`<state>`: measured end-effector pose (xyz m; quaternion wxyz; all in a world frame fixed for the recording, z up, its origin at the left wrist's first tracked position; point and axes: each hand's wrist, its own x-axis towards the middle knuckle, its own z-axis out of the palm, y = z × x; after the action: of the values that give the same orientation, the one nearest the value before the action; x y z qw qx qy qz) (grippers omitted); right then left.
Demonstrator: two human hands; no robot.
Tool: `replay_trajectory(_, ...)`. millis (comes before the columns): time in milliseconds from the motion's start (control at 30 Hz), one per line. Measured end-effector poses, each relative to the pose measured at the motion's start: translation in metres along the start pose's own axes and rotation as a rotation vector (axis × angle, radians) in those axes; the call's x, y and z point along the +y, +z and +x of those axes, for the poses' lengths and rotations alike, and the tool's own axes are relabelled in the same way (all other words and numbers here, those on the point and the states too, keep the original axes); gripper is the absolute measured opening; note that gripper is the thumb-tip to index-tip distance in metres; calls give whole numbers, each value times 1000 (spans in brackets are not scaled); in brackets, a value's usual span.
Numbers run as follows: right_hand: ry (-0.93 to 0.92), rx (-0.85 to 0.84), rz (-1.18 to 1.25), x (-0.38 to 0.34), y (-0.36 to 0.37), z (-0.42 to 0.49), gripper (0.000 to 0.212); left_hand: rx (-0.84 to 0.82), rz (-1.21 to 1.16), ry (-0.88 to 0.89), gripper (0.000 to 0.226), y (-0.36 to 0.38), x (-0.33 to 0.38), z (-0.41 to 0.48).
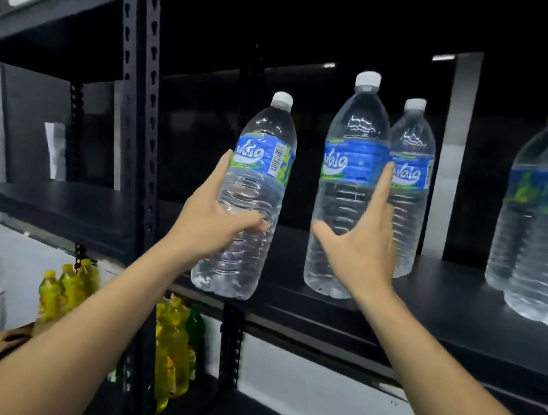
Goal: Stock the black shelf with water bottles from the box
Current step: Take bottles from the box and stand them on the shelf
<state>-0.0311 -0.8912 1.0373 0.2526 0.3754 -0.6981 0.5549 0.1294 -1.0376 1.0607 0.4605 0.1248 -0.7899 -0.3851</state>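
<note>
Fingers of the left hand point(216, 214) wrap a near-upright water bottle point(249, 197) at frame centre, just off the black shelf point(443, 307); right hand point(365, 236), fingers spread, flanks the standing bottle point(347, 188) beside it

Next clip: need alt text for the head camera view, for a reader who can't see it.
A person's left hand holds a tilted water bottle at the front edge of a black shelf, while the open right hand rests against a standing bottle. Three more bottles stand on the shelf, and yellow bottles sit below.
</note>
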Motion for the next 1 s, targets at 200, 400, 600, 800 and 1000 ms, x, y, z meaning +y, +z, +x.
replay_trajectory(200,24,-27,-99,5,38,14,125,34,-75,37,111,-4,-40,58)
replay_trajectory(400,-6,4,-181,10,61,19,124,59,-73,81,123,1,-83,88)
replay_trajectory(600,8,-1,-112,11,62,16,122,113,36,187,127,0,-117,104)
replay_trajectory(800,14,-56,4,10,62,16,123,74,41,197,133,-4,-125,110)
replay_trajectory(1000,45,-106,46,8,63,14,124,49,60,194,139,-4,-126,111)
